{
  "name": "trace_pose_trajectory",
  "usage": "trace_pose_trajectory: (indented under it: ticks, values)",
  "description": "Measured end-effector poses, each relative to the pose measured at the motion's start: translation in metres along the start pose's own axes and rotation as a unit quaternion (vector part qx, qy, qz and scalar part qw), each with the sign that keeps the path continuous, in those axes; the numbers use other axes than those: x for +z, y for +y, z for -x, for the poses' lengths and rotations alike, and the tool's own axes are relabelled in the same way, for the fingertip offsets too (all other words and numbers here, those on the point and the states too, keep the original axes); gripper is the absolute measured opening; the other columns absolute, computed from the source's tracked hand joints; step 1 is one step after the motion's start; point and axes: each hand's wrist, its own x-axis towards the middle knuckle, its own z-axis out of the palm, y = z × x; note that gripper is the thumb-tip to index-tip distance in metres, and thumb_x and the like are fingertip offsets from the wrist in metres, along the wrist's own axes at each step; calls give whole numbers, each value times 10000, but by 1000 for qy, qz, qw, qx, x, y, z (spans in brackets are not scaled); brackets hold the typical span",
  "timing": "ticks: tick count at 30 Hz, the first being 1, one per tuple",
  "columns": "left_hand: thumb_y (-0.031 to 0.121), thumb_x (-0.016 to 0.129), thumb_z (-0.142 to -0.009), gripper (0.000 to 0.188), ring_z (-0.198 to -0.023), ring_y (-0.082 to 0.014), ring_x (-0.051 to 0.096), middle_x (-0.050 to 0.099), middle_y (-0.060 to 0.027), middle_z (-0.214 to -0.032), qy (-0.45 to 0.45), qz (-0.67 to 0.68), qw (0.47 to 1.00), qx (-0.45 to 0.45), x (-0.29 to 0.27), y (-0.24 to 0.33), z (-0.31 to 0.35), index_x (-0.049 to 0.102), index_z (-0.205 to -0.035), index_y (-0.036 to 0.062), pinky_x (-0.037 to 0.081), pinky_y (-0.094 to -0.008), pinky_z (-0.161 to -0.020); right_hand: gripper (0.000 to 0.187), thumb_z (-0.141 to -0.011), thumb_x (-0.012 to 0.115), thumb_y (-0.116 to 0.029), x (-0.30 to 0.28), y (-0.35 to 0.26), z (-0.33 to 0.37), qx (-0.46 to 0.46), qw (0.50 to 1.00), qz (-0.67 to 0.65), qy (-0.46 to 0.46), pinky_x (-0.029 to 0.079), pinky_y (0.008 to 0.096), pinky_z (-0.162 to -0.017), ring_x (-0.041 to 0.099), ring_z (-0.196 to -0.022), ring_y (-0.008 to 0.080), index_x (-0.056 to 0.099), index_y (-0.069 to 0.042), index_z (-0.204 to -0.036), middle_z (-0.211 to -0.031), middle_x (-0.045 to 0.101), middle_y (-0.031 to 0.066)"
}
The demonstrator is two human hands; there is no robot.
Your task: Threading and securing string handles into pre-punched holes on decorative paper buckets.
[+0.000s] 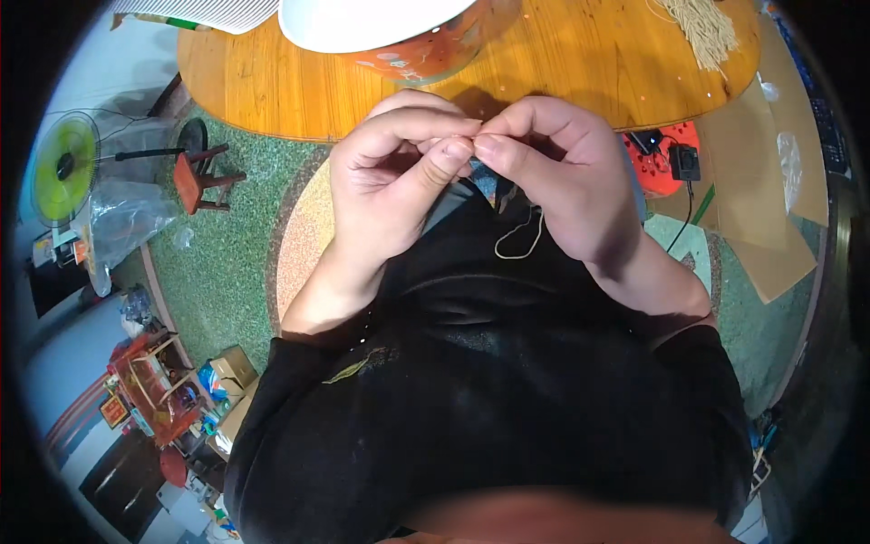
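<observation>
Just in front of the table's near edge, my left hand (385,172) and my right hand (566,172) meet at the fingertips. Each is closed in a pinch, thumb against forefinger. What lies between the touching tips is too small and too covered to make out. A thin beige string (517,257) comes out from under my right hand and hangs in a loose loop before my dark shirt. A bundle of similar beige strings (707,36) lies at the table's far right.
On the wooden table (580,54) stands a white basin (362,23) over a red patterned container (426,59). Small pale specks dot the tabletop. A green fan (65,168) and small red stool (190,181) are at left; cardboard (761,245) and a black adapter (685,163) at right.
</observation>
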Motion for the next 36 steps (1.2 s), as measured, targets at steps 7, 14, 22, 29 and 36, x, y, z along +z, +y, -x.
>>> trace_pose_trajectory:
  ticks: [7,14,22,29,36]
  values:
    - [-83,715,-917,113,-811,-89,645,664,-96,-1053,27,80,996,-18,2,-6,3,694,-1012,-24,544,-221,-722,101,-988,643,-2,7,5,1,-18,999,29,26,557,233,-777,699,-858,100,711,61,-1029,-933,746,82]
    - [31,655,-1003,32,-743,-106,639,675,-73,-921,72,192,972,-119,8,-6,6,661,-992,2,513,-234,-664,79,-942,673,28,10,3,2,-119,977,167,51,556,243,-722,712,-804,102,739,31,-985,-907,760,83]
    - [83,585,-1062,77,-741,-102,627,663,-52,-877,68,161,978,-111,16,1,5,607,-1047,11,507,-231,-680,80,-828,779,-42,3,19,-7,-298,874,373,96,460,273,-550,599,-575,152,741,-73,-891,-733,656,20]
    - [121,845,-827,268,-851,-232,640,660,-124,-940,1,-366,885,289,-19,36,-27,639,-949,1,508,-315,-755,105,-798,781,-8,-1,22,-21,-382,845,343,148,453,278,-546,576,-592,146,722,-65,-864,-709,624,20]
    - [59,790,-845,360,-990,-261,689,711,-136,-1082,-127,-602,774,149,-6,93,-78,660,-1169,-28,542,-360,-872,51,-862,764,-15,-4,30,-41,-358,862,290,212,497,256,-639,636,-689,123,732,-32,-898,-758,671,34]
